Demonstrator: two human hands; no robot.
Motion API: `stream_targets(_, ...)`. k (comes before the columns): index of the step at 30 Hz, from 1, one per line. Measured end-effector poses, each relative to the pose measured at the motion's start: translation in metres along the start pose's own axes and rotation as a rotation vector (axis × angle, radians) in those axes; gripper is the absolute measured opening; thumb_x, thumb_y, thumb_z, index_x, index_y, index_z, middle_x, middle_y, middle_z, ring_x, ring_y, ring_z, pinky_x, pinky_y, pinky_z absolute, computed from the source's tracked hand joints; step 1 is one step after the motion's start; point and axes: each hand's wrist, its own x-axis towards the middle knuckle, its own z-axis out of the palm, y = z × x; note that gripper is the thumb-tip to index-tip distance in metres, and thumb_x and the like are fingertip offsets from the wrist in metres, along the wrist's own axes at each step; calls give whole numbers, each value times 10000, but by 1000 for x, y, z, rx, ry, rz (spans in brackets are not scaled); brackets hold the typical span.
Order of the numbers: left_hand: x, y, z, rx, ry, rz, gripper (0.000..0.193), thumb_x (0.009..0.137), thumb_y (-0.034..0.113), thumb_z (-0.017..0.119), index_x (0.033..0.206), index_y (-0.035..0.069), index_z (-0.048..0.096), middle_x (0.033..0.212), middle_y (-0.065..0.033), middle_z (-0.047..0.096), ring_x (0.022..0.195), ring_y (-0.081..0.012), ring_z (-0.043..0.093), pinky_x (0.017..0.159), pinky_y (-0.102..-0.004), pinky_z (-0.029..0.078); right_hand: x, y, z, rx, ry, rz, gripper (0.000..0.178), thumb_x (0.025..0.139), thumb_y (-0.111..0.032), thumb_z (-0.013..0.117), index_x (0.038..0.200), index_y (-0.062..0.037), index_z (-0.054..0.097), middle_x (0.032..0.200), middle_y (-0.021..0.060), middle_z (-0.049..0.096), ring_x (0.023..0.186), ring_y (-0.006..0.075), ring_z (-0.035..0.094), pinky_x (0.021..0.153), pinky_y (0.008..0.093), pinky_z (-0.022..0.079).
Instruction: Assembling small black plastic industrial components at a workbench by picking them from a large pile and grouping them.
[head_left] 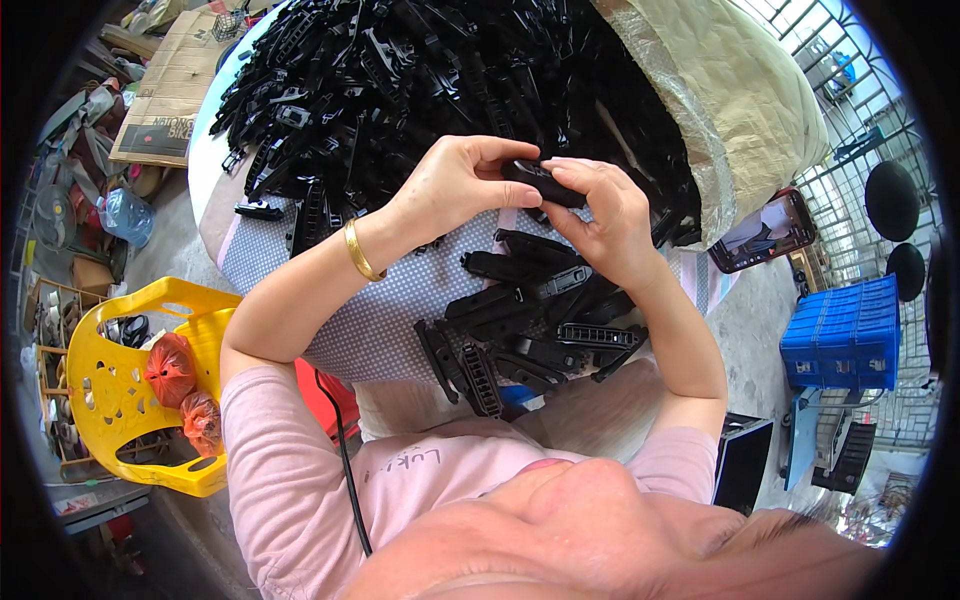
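My left hand (462, 185) and right hand (610, 215) pinching 1 black part (545, 184), beyond the small pile (500, 312), long axis left-to-right, right end slanting pileward, partly hidden by my grip, surface detail unclear.

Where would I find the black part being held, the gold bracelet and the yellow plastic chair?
Black part (547, 182): head view, its exposed middle.
Gold bracelet (357, 250): head view, on its band.
Yellow plastic chair (165, 291): head view, on its upper rim.
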Motion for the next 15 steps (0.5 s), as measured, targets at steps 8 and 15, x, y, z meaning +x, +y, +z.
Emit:
stream_targets(8, -1, 0, 1, -59, 41, -25, 463, 761, 85, 744, 1176, -36, 578, 1005, -89, 656, 893, -112, 627, 822, -237, 513, 2, -4, -1, -57, -49, -11, 354, 681, -71, 762, 967, -29, 557, 1048, 145, 656, 968, 327, 624, 865, 415, 476)
stream_targets(15, -4, 4, 6, 38, 75, 1, 407, 756, 55, 740, 1123, -40, 594, 989, -85, 652, 881, -109, 624, 792, -230, 521, 1, -7, 2, -120, -28, -24, 385, 690, -91, 756, 1007, -33, 546, 1080, 150, 638, 964, 316, 622, 866, 403, 476)
